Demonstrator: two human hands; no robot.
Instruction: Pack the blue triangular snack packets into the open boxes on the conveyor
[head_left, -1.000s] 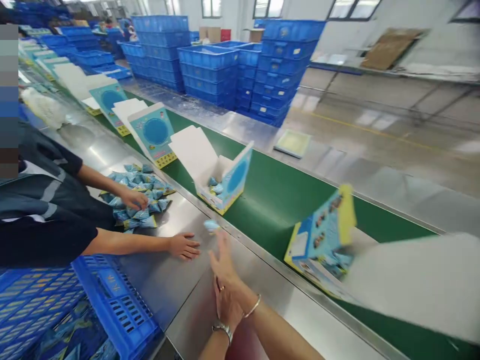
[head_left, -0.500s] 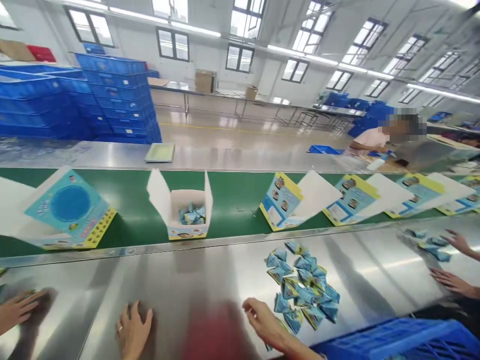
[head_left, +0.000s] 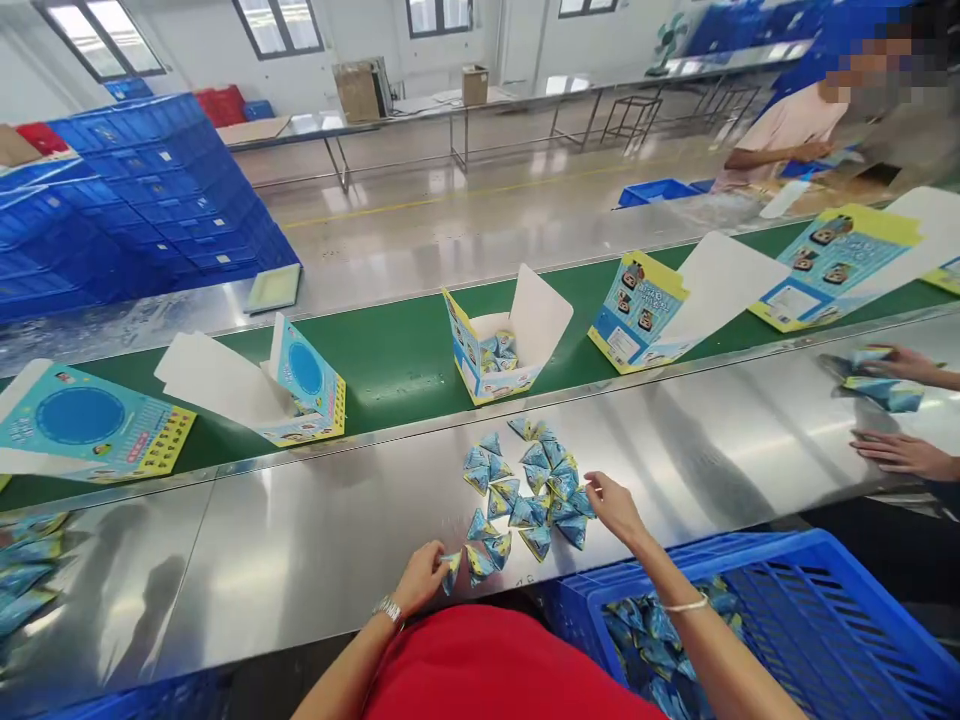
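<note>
At lower centre, we see the left hand (head_left: 421, 580), fingers curled, touching a blue pyramid packet (head_left: 451, 572) on a steel table (head_left: 300, 530); whether it is gripped, we cannot tell. The right hand (head_left: 613, 508), right of centre, is half open, fingertips at the edge of a loose spread of blue packets (head_left: 553, 482); we make out nothing in its hold. Just beyond, at centre, an open box (head_left: 506, 385) with packets inside stands on a green belt (head_left: 390, 370). More packets fill part of a blue crate (head_left: 787, 600) at lower right; at the right edge we find a co-worker's hand (head_left: 892, 455).

We judge the packet by the left hand likeliest to fall: a loose sweep so near the table's front edge could tip it off. A hurried reach might also catch the open box's raised flap.

A box at far left (head_left: 80, 415) bears a large blue disc, and one right of centre (head_left: 634, 310) small pictures and a pale label; the lettering is too small for us to read.
</note>
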